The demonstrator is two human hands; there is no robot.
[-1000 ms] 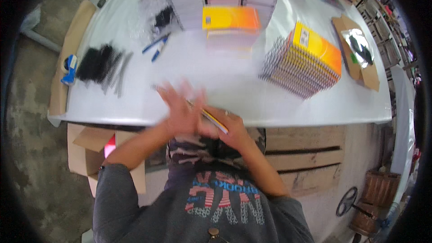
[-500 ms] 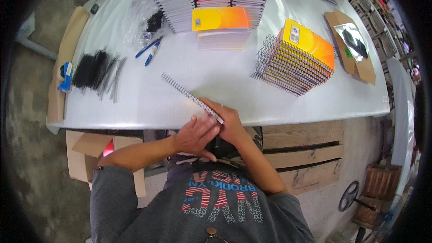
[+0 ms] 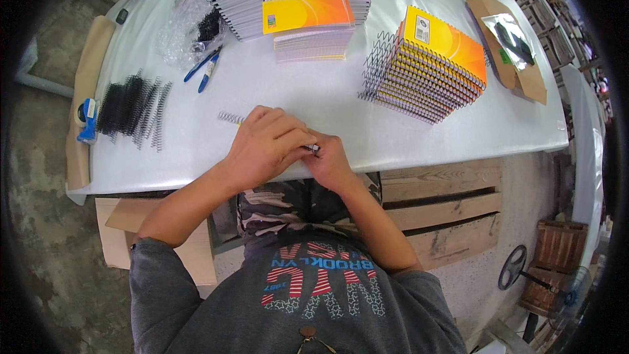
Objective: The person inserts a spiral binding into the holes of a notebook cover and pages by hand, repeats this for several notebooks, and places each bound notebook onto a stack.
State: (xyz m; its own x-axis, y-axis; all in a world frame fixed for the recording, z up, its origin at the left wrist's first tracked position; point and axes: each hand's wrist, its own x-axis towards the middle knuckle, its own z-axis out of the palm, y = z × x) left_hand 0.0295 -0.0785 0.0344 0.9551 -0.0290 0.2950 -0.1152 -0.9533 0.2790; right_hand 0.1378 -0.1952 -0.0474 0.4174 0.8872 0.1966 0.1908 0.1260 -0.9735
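Note:
At the near edge of the table, both my hands are on a small spiral notebook, mostly hidden beneath them. My left hand lies over its spine, fingers curled around it. My right hand grips the near end, where a bit of the white spine shows between the hands. Past my left hand, a wire coil sticks out, with a sliver of yellow cover beside it. To the right stands a stack of yellow-orange notebooks, coils protruding at its left side. Farther off sits a pile of yellow-orange booklets.
Loose black coils lie at the left, near a blue tape dispenser. Blue-handled pliers rest beside clear plastic wrap. Tall stacks of bound books stand at the back. Flattened cardboard lies at the right.
My left hand has moved up and forward, from beside the notebook's near end to over its spine, covering most of it. My right hand still holds the near end.

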